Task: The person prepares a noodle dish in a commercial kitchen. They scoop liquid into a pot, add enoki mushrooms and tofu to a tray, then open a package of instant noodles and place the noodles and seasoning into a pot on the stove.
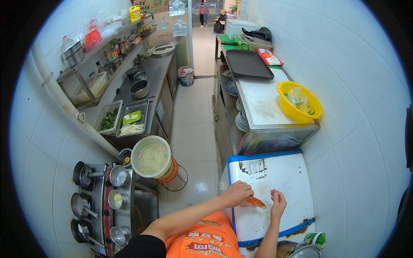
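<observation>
My left hand (238, 194) grips a small orange plastic packet (257, 202) above the white lid of a chest freezer (277, 180). One narrow end of the packet sticks out past my fingers and points towards my right hand (278, 203). That hand is raised a short way to the right, apart from the packet, its fingertips drawn together. Whether something small is pinched there cannot be made out. Blue trim (264, 155) edges the lid, whose surface is worn and partly peeled. Below my arms, an orange apron (206, 238) bearing writing covers my front.
A yellow basin (300, 109) and black trays (248, 64) sit on the right counter. At the left are a bucket of soaked noodles (152, 159), a stove with several small pots (85, 206), and containers of greens (109, 121) and enoki mushrooms (132, 129). A tiled aisle (193, 138) runs between.
</observation>
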A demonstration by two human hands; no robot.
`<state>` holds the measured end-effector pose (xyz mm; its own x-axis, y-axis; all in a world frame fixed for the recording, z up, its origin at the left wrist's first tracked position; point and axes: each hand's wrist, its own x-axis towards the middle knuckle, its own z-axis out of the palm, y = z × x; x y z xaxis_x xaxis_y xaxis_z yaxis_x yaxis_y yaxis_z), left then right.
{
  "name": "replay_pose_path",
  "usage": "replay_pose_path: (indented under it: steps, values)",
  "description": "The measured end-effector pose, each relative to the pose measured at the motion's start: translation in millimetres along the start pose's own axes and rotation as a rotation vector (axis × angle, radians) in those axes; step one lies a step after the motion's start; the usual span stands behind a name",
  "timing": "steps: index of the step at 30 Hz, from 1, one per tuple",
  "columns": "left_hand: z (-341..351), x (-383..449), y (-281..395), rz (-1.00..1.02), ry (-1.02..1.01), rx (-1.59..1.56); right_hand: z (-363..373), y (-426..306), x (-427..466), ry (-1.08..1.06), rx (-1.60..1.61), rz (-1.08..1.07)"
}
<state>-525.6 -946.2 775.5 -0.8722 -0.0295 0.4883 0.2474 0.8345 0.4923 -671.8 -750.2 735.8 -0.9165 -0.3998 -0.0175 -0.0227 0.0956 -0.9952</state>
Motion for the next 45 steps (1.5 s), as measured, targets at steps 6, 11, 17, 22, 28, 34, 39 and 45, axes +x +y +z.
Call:
replay_pose_path:
  steps: [6,11,17,22,28,34,39,45]
  values:
    - [8.2,-3.5,-2.9,-0.019,-0.002,0.001,17.0,-31.1,-13.9,-0.202,-0.023,-0.1]
    - [7.2,-0.7,-2.2,0.007,-0.006,0.013,22.1,-24.6,-15.6,-0.289,-0.016,-0.16]
    - [0.4,1.6,-7.0,-0.03,0.029,-0.02,38.2,-56.6,-32.7,-0.528,-0.05,-0.21]
    - [-10.8,13.9,-6.9,-0.137,-0.017,-0.082,47.3,-56.2,-32.0,-0.416,-0.118,-0.196]
    - [-26.6,30.1,-12.8,-0.333,0.024,-0.368,57.9,-72.6,-16.1,-0.265,-0.247,-0.235]
    - [-54.5,45.9,-35.5,-0.554,0.036,-0.809,76.2,-101.0,17.2,-0.312,-0.28,-0.235]
    - [-63.7,55.6,-64.4,-0.57,0.128,-0.968,79.9,-116.6,36.2,-0.283,-0.233,-0.237]
    - [-86.4,71.4,-44.4,-0.522,-0.053,-0.652,82.9,-120.3,42.4,-0.307,-0.315,-0.299]
